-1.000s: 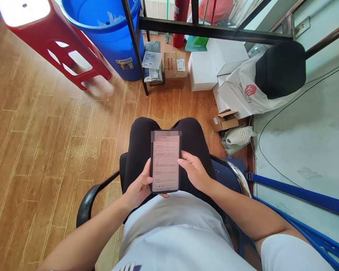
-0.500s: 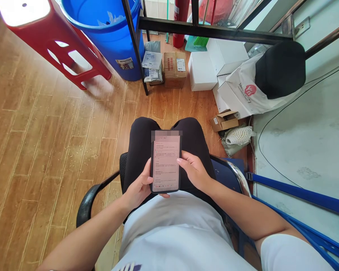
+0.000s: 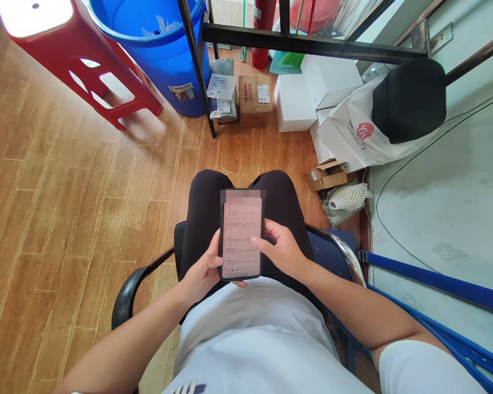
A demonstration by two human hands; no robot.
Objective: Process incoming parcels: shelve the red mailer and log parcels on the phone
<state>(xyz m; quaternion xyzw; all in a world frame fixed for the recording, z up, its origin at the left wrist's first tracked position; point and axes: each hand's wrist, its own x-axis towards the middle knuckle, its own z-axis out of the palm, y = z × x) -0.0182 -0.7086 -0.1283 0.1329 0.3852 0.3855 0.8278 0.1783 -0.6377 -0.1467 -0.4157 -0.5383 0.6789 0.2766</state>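
A smartphone (image 3: pixel 243 234) in a dark case is held upright above my lap, its lit screen showing rows of small text too fine to read. Wrapped round its lower left side is my left hand (image 3: pixel 205 271), thumb on the left edge and a fingertip showing below the bottom edge. My right hand (image 3: pixel 282 247) grips the right edge, with its thumb lying over the screen and its other fingers curled at the side, partly hidden behind the phone. Black trousers (image 3: pixel 207 202) cover my legs beneath the phone.
I sit in a chair with a black armrest (image 3: pixel 125 295). Ahead stand a red stool (image 3: pixel 86 71), a blue bin (image 3: pixel 164 65), a dark metal frame (image 3: pixel 246 37), a cardboard box (image 3: pixel 252 104) and white boxes (image 3: pixel 296 106). At right, a black cushion-like object (image 3: pixel 408 101) rests on a white bag.
My right thumb has slid inward from the phone's right edge, further over the screen. My left hand and the phone stay almost in place.
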